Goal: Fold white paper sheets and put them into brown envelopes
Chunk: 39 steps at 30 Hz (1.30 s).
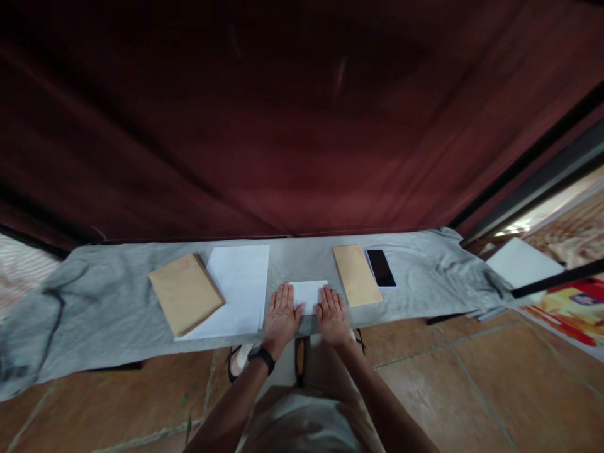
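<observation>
A small folded white paper (309,297) lies on the grey cloth in front of me. My left hand (282,318) rests flat on its left end, fingers stretched forward. On its right end lies my right hand (333,316), also flat with fingers extended. To the right is a brown envelope (357,275), and beside that a phone (380,268) with a dark screen. On the left, a stack of brown envelopes (185,294) partly covers a pile of white paper sheets (240,286).
The narrow surface is draped with a grey cloth (117,321). A dark red panel (292,126) rises behind it. Dark metal bars (542,170) stand at the right, with a red printed package (573,308) beyond. Tiled floor (448,377) lies below.
</observation>
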Each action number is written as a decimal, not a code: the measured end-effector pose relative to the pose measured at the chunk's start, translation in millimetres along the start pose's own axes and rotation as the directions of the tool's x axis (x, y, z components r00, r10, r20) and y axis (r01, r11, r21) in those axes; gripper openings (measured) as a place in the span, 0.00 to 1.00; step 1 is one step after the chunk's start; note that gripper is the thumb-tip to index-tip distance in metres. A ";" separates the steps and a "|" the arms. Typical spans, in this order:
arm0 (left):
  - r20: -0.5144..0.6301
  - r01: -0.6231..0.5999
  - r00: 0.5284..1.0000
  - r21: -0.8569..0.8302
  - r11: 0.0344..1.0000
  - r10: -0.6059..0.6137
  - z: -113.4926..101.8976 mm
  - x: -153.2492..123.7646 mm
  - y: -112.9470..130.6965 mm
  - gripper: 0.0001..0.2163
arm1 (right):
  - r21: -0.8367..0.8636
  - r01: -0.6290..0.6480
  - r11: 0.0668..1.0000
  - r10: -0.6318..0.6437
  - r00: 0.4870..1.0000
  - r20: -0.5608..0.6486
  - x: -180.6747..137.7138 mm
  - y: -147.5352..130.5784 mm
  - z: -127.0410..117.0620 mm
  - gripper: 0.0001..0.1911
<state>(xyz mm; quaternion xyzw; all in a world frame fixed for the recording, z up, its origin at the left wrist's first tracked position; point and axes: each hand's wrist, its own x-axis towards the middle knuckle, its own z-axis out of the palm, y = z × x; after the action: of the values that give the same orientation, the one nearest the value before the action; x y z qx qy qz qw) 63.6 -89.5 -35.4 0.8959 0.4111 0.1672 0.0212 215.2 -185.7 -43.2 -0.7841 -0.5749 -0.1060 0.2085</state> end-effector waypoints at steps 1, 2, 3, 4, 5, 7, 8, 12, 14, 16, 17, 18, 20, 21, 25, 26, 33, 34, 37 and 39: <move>-0.005 -0.003 1.000 0.000 1.000 0.003 -0.5 0.3 0.0 0.30 | 0.016 -0.009 1.000 0.009 1.000 0.004 3.0 -4.4 -0.5 0.25; -0.009 -0.006 1.000 0.000 1.000 0.006 -1.0 0.3 -0.3 0.30 | 0.036 -0.014 0.999 0.013 1.000 0.016 7.1 -10.1 -0.7 0.25; -0.010 -0.009 1.000 0.001 1.000 0.009 -1.5 0.2 -0.8 0.29 | 0.058 -0.009 0.998 0.007 0.999 0.037 12.0 -16.7 -0.5 0.25; -0.007 -0.017 1.000 0.001 1.000 0.017 -2.1 -0.1 -1.3 0.27 | 0.081 0.009 0.997 -0.014 0.998 0.069 17.2 -23.8 0.1 0.25; -0.001 -0.027 1.000 -0.002 1.000 0.027 -2.7 -0.7 -2.0 0.26 | 0.101 0.036 0.994 -0.047 0.993 0.107 22.3 -30.7 1.0 0.25; 0.012 -0.046 0.999 -0.009 0.999 0.046 -3.9 -2.0 -2.9 0.25 | 0.126 0.087 0.988 -0.108 0.979 0.173 30.1 -41.7 3.4 0.24; 0.016 -0.050 0.999 -0.011 0.999 0.050 -4.6 -2.5 -3.0 0.26 | 0.130 0.100 0.986 -0.124 0.974 0.190 32.2 -44.8 4.5 0.24; 0.016 -0.030 0.999 -0.001 1.000 0.030 -7.3 -2.9 -3.1 0.26 | 0.118 0.099 0.988 -0.116 0.983 0.143 29.4 -38.7 7.6 0.23; 0.033 -0.029 0.999 0.003 1.000 0.028 -8.5 -3.6 -3.3 0.25 | 0.108 0.117 0.987 -0.128 0.986 0.102 24.9 -29.1 8.8 0.24; 0.059 -0.024 0.998 0.009 1.000 0.024 -9.7 -6.9 -2.5 0.25 | 0.095 0.115 0.989 -0.122 0.990 0.073 20.5 -20.0 10.6 0.24; 0.069 -0.016 0.998 0.014 1.000 0.015 -10.5 -9.8 -1.3 0.25 | 0.086 0.114 0.990 -0.120 0.991 0.057 18.6 -16.3 11.8 0.25; 0.075 -0.002 0.997 0.018 1.000 0.000 -11.8 -13.3 0.3 0.25 | 0.076 0.116 0.990 -0.120 0.992 0.040 16.8 -13.4 13.3 0.26; 0.073 0.036 0.997 0.021 0.999 -0.038 -16.6 -20.6 3.4 0.25 | 0.064 0.130 0.989 -0.132 0.991 0.023 14.0 -9.4 16.7 0.27; 0.062 0.055 0.997 0.019 0.998 -0.056 -20.8 -23.4 3.4 0.24 | 0.059 0.133 0.989 -0.135 0.991 0.021 12.8 -8.3 18.6 0.27; -0.084 0.129 0.988 -0.016 0.991 -0.130 -53.4 -21.4 -29.7 0.25 | 0.051 0.146 0.988 -0.148 0.988 0.034 9.7 -5.9 24.8 0.28; -0.141 0.176 0.973 -0.040 0.984 -0.180 -64.8 -18.3 -48.7 0.26 | 0.047 0.149 0.988 -0.151 0.988 0.039 9.3 -5.5 25.6 0.28; -0.194 0.795 0.419 -0.393 0.462 -0.887 -126.1 -15.0 -204.5 0.23 | 0.031 0.149 0.988 -0.150 0.988 0.025 7.5 -5.5 26.2 0.29; -0.175 0.809 0.387 -0.406 0.424 -0.905 -127.9 -17.9 -216.1 0.21 | 0.033 0.148 0.988 -0.149 0.989 0.020 7.4 -5.7 26.3 0.29; -0.121 0.826 0.327 -0.445 0.346 -0.937 -124.6 -24.8 -232.7 0.15 | 0.030 0.141 0.990 -0.141 0.990 0.023 7.1 -6.2 26.8 0.29; -0.086 0.822 0.295 -0.485 0.299 -0.951 -120.2 -26.7 -235.8 0.14 | 0.019 0.137 0.990 -0.138 0.990 0.038 7.0 -6.4 27.0 0.29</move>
<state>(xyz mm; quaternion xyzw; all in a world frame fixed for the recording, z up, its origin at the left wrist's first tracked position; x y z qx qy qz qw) -162.7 34.5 29.1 0.4368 0.8028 0.3560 0.1951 209.4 -165.9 -63.2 -0.7428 -0.6324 -0.0998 0.1958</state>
